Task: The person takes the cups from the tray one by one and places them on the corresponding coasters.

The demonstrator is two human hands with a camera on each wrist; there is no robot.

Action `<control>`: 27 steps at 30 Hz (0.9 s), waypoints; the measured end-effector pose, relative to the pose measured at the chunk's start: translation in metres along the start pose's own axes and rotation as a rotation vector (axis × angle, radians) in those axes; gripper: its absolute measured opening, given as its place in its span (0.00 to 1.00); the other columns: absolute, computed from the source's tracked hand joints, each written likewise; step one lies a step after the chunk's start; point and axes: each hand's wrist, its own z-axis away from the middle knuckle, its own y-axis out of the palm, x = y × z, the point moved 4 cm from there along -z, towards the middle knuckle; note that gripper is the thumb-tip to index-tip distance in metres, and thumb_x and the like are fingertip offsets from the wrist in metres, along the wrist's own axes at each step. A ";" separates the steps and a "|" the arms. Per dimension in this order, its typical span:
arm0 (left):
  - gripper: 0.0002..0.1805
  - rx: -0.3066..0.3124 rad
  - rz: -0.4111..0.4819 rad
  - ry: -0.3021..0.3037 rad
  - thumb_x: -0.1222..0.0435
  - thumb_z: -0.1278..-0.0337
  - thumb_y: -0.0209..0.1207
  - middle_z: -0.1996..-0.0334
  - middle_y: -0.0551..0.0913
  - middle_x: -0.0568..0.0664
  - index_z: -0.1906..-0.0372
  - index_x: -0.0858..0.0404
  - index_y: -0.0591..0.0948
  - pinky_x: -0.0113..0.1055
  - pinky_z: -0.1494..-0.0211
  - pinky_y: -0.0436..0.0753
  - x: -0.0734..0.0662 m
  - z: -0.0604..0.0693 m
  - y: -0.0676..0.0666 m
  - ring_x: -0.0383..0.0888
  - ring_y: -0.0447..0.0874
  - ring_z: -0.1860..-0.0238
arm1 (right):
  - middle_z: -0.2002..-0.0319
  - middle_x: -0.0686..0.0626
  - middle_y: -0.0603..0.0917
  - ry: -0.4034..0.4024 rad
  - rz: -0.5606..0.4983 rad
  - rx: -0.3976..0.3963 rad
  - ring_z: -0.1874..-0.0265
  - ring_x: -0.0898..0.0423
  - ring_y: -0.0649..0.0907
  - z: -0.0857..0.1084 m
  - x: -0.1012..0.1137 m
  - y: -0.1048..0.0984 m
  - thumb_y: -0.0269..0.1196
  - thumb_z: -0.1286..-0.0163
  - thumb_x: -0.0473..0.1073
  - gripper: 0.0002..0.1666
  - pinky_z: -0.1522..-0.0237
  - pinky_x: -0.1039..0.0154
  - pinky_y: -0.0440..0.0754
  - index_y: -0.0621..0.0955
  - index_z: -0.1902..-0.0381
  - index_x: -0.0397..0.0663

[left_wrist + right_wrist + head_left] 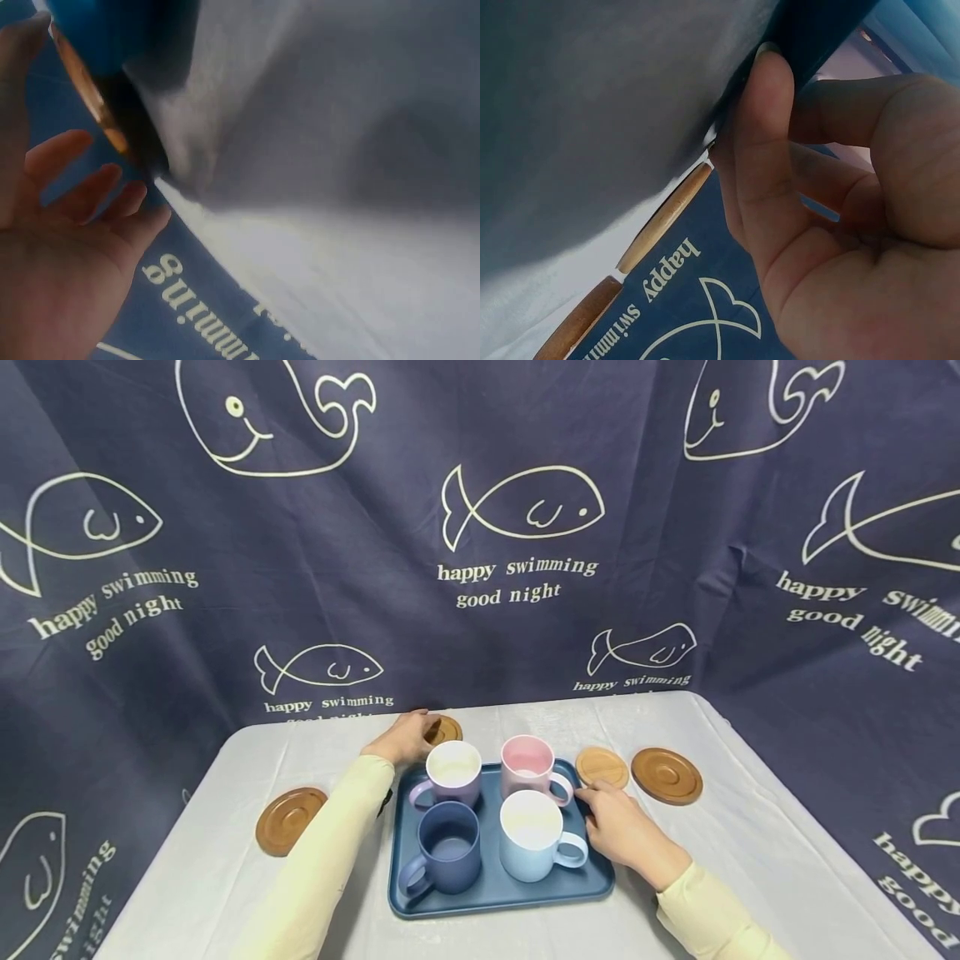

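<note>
A blue tray (491, 868) carries a lilac mug (467, 791), a pink mug (517, 777), a dark blue mug (453, 866) and a light blue mug (523, 852). On the tray's right side, my right hand (622, 831) pinches the rim; the right wrist view shows fingers (769, 112) against the edge. My left hand (405, 739) reaches past the back left corner, beside a brown wooden coaster (447, 729). Its fingers (97, 191) are spread and apart from that coaster in the left wrist view; whether the thumb touches it I cannot tell.
Another brown wooden coaster (288, 822) lies left of the tray, next to my left sleeve. Right of the tray are a lighter wooden coaster (602, 766) and a darker one (667, 775). A white cloth covers the table (202, 852); a navy printed curtain (420, 635) hangs behind.
</note>
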 end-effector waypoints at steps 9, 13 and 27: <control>0.45 0.008 0.011 -0.070 0.50 0.46 0.73 0.33 0.75 0.69 0.28 0.70 0.73 0.58 0.25 0.65 0.004 0.013 -0.017 0.64 0.71 0.31 | 0.56 0.41 0.84 0.000 -0.005 0.016 0.59 0.46 0.86 -0.001 0.000 0.001 0.67 0.40 0.30 0.24 0.55 0.45 0.87 0.84 0.44 0.31; 0.46 -0.019 -0.004 -0.080 0.49 0.43 0.71 0.28 0.70 0.70 0.26 0.70 0.71 0.59 0.21 0.58 0.004 0.019 -0.027 0.64 0.65 0.24 | 0.56 0.41 0.84 0.005 -0.003 0.016 0.59 0.46 0.85 -0.001 0.000 0.002 0.68 0.40 0.31 0.24 0.56 0.46 0.86 0.84 0.44 0.32; 0.39 -0.160 0.056 -0.099 0.48 0.36 0.64 0.28 0.73 0.62 0.26 0.66 0.73 0.55 0.23 0.67 -0.013 0.046 -0.058 0.62 0.68 0.26 | 0.59 0.44 0.83 -0.007 -0.005 0.012 0.63 0.48 0.85 -0.001 0.000 0.001 0.67 0.40 0.30 0.23 0.58 0.48 0.86 0.85 0.44 0.33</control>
